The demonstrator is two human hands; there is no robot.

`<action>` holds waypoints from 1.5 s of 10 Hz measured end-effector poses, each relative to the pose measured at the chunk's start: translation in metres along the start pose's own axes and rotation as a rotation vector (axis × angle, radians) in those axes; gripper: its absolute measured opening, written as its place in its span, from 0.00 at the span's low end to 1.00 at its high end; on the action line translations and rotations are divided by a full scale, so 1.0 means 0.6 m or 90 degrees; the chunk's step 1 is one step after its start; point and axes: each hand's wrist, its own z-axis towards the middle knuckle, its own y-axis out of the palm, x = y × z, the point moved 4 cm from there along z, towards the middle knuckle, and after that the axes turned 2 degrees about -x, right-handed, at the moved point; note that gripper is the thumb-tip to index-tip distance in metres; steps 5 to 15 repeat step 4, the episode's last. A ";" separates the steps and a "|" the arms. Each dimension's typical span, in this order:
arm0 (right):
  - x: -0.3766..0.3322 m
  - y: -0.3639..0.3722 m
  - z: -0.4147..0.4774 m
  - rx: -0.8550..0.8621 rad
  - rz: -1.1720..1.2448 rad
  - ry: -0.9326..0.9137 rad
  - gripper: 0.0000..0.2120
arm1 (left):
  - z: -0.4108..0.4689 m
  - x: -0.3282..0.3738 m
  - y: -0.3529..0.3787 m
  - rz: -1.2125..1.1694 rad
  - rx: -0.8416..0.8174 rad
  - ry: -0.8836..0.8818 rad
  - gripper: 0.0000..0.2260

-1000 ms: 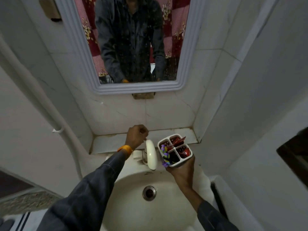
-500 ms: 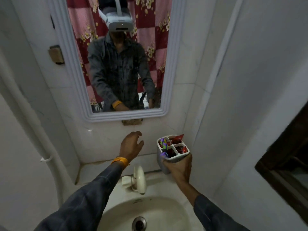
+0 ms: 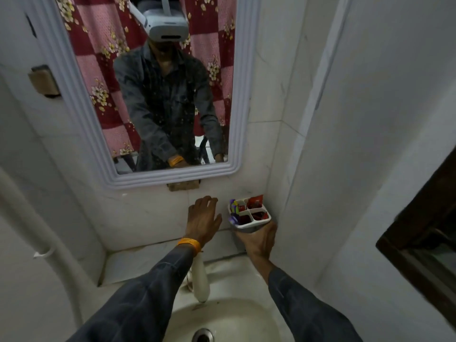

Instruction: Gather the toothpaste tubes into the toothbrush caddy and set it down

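The white four-compartment toothbrush caddy is in the corner above the tiled ledge, with my right hand gripping it from below and the front. Red toothpaste tubes stick out of its compartments, and a purple and green toothbrush leans at its left side. Whether the caddy's base touches the ledge is hidden by my hand. My left hand hovers just left of the caddy with fingers spread, holding nothing; an orange band sits on its wrist.
A white tap rises between my forearms over the basin with its drain. The tiled ledge runs along the back wall under a white-framed mirror. A wall closes in on the right; a dark frame juts at the far right.
My right hand has carried the caddy up from over the basin and back into the right corner. My left hand has opened from a fist and moved beside the caddy. The view tilted upward.
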 end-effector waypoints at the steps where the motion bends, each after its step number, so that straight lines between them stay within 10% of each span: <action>1: 0.046 0.023 0.002 -0.025 0.050 0.062 0.56 | -0.005 -0.014 0.010 0.005 -0.002 -0.007 0.24; 4: 0.008 -0.023 -0.016 -0.073 -0.056 -0.026 0.71 | -0.022 -0.020 -0.018 0.013 0.039 -0.026 0.23; 15: 0.008 -0.023 -0.016 -0.073 -0.056 -0.026 0.71 | -0.022 -0.020 -0.018 0.013 0.039 -0.026 0.23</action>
